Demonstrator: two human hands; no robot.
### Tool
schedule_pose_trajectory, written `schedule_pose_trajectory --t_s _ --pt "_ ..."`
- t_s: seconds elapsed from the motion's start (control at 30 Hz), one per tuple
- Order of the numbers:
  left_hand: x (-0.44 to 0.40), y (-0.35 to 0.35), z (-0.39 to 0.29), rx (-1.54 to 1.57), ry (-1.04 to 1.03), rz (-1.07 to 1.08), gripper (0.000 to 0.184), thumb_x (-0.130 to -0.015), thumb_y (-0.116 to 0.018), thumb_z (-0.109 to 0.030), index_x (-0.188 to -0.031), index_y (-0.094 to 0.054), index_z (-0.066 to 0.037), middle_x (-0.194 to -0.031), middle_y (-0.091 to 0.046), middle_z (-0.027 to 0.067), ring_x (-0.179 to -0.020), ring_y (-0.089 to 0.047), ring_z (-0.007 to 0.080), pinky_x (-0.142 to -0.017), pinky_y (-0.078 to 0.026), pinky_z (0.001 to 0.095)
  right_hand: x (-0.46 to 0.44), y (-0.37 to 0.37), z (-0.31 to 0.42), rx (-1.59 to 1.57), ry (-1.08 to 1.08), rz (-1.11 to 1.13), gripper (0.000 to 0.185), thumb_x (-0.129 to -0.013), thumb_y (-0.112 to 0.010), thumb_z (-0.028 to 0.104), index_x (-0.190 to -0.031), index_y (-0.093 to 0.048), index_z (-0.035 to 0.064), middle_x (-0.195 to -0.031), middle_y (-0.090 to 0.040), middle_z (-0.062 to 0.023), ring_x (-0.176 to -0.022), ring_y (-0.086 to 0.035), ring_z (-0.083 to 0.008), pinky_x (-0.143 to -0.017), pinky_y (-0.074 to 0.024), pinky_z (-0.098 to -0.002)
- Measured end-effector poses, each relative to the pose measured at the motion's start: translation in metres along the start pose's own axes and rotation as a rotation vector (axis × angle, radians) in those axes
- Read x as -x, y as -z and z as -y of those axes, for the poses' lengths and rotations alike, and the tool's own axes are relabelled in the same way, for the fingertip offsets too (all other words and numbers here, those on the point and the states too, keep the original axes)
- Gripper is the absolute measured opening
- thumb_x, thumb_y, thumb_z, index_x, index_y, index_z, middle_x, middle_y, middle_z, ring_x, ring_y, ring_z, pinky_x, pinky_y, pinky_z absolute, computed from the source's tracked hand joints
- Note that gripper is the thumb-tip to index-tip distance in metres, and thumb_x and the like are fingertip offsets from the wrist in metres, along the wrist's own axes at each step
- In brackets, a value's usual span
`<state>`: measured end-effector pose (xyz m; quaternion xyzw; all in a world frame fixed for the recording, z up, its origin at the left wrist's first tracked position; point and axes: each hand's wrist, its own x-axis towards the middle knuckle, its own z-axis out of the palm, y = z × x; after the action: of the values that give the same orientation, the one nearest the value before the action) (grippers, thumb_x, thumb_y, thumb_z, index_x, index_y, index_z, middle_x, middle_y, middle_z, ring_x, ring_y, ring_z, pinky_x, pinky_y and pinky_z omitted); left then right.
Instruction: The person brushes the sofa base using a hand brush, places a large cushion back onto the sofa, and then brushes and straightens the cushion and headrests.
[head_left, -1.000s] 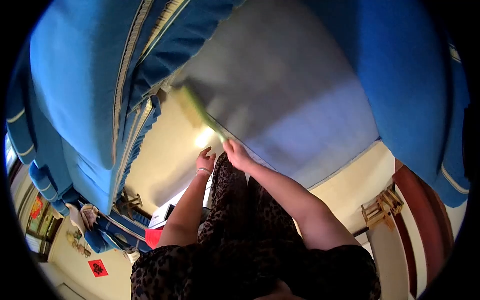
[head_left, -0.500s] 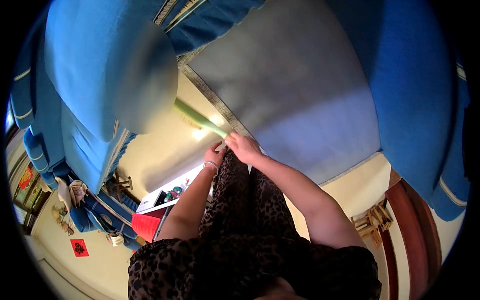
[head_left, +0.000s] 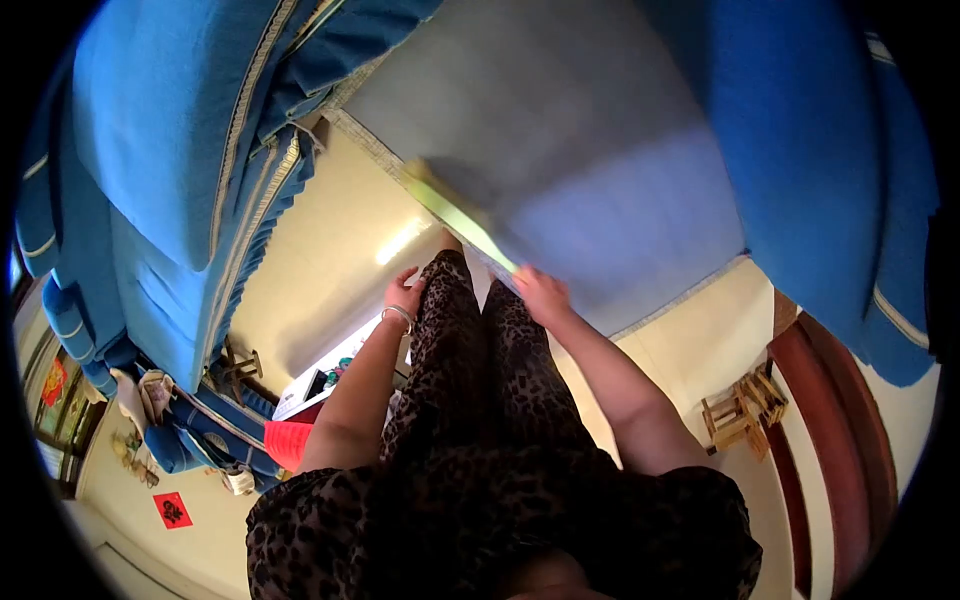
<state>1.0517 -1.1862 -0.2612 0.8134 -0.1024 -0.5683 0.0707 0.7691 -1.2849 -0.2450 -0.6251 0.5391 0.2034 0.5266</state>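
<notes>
My right hand (head_left: 545, 297) is wrapped round the handle end of a light green brush (head_left: 455, 218), which points up and to the left, slightly blurred. The brush head lies over the left border of a grey mat (head_left: 580, 130); whether it touches the mat I cannot tell. My left hand (head_left: 403, 291), with a bracelet at the wrist, is beside my patterned trouser leg, its fingers apart and nothing in them.
Blue-covered sofas (head_left: 150, 130) stand at the left and another blue-covered seat (head_left: 810, 190) at the right. Small wooden stools (head_left: 740, 415) are at the lower right. A white table (head_left: 300, 395) with small items and a red object (head_left: 286, 443) are at the lower left.
The green brush and my right hand have moved right, from over the pale floor to the mat's border. My left hand has moved slightly left, away from the right one. The camera view has shifted.
</notes>
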Motion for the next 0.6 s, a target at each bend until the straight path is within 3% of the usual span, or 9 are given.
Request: schedule_pose_trajectory --t_s 0.03,0.1,0.17,0.27,0.37,0.43,0.47,0.57,0.6 --pt "-0.003 0.002 0.009 0.005 -0.015 0.002 0.043 -0.082 -0.065 -0.022 -0.122 -0.057 -0.009 -0.091 -0.068 0.0176 -0.080 -0.065 0.0201 -0.074 -0.051 0.0298 0.033 0.003 -0.033 0.058 -0.105 0.032 0.032 -0.091 -0.044 0.038 -0.108 -0.047 0.0110 -0.097 -0.062 -0.0168 -0.090 -0.058 -0.0396 -0.076 -0.0446 -0.0502" --pt "-0.003 0.006 0.012 -0.068 -0.015 -0.006 0.042 -0.083 -0.064 -0.020 -0.121 -0.056 -0.006 -0.095 -0.067 0.0162 -0.084 -0.065 0.0203 -0.079 -0.049 0.0297 0.122 -0.016 -0.133 0.125 0.010 -0.135 0.034 -0.089 -0.046 0.038 -0.105 -0.051 0.0084 -0.089 -0.062 -0.0182 -0.081 -0.060 -0.0374 -0.069 -0.0462 -0.0490" --pt "0.007 0.010 -0.002 -0.129 -0.019 0.005 0.042 -0.085 -0.061 -0.013 -0.123 -0.053 0.001 -0.102 -0.066 0.0138 -0.091 -0.064 0.0194 -0.086 -0.046 0.0277 0.221 -0.007 -0.193 0.203 -0.278 0.027 0.027 -0.090 -0.047 0.036 -0.092 -0.050 0.0095 -0.072 -0.061 -0.0162 -0.068 -0.060 -0.0355 -0.060 -0.0464 -0.0470" --pt "0.009 0.012 -0.003 -0.134 -0.095 0.000 0.041 -0.083 -0.063 -0.020 -0.120 -0.056 -0.003 -0.108 -0.064 0.0157 -0.093 -0.064 0.0233 -0.085 -0.047 0.0308 0.334 0.008 -0.219 0.353 -0.649 0.117 0.033 -0.091 -0.046 0.042 -0.089 -0.051 0.0101 -0.069 -0.062 -0.0170 -0.065 -0.062 -0.0345 -0.058 -0.0476 -0.0484" --pt "0.019 0.008 -0.028 -0.163 -0.095 0.008 0.041 -0.083 -0.063 -0.022 -0.119 -0.058 -0.004 -0.113 -0.062 0.0145 -0.099 -0.062 0.0236 -0.089 -0.046 0.0314 0.360 0.018 -0.191 0.317 -0.753 0.034 0.030 -0.091 -0.046 0.041 -0.088 -0.051 0.0118 -0.069 -0.062 -0.0178 -0.066 -0.063 -0.0350 -0.059 -0.0484 -0.0487" --pt "0.024 0.003 -0.039 -0.130 -0.073 0.010 0.041 -0.082 -0.064 -0.022 -0.119 -0.058 -0.004 -0.112 -0.063 0.0140 -0.099 -0.062 0.0225 -0.089 -0.045 0.0309 0.335 0.010 -0.166 0.162 -0.584 -0.275 0.031 -0.088 -0.052 0.040 -0.080 -0.053 0.0101 -0.060 -0.057 -0.0122 -0.057 -0.059 -0.0330 -0.052 -0.0471 -0.0433" --pt "0.037 0.002 -0.059 -0.079 -0.058 0.061 0.040 -0.082 -0.064 -0.021 -0.117 -0.058 -0.002 -0.109 -0.064 0.0130 -0.099 -0.061 0.0212 -0.088 -0.045 0.0300 0.307 0.012 -0.147 0.081 -0.377 -0.431 0.026 -0.085 -0.056 0.034 -0.078 -0.053 0.0094 -0.063 -0.056 -0.0124 -0.056 -0.057 -0.0335 -0.051 -0.0447 -0.0441" --pt "0.023 -0.006 -0.049 -0.193 -0.149 0.044 0.037 -0.082 -0.065 -0.020 -0.114 -0.060 -0.001 -0.106 -0.065 0.0126 -0.096 -0.061 0.0203 -0.086 -0.046 0.0293 0.182 -0.002 -0.080 -0.379 -0.228 -0.409 0.021 -0.083 -0.060 0.021 -0.095 -0.056 0.0054 -0.085 -0.059 -0.0188 -0.076 -0.058 -0.0361 -0.064 -0.0455 -0.0433" --pt "0.032 -0.004 -0.066 -0.220 -0.132 0.079 0.036 -0.083 -0.064 -0.019 -0.114 -0.060 -0.002 -0.105 -0.065 0.0135 -0.096 -0.061 0.0199 -0.085 -0.046 0.0297 0.139 0.009 -0.038 -0.397 -0.109 -0.360 0.024 -0.083 -0.061 0.021 -0.100 -0.054 0.0068 -0.085 -0.059 -0.0186 -0.075 -0.059 -0.0355 -0.065 -0.0460 -0.0440"
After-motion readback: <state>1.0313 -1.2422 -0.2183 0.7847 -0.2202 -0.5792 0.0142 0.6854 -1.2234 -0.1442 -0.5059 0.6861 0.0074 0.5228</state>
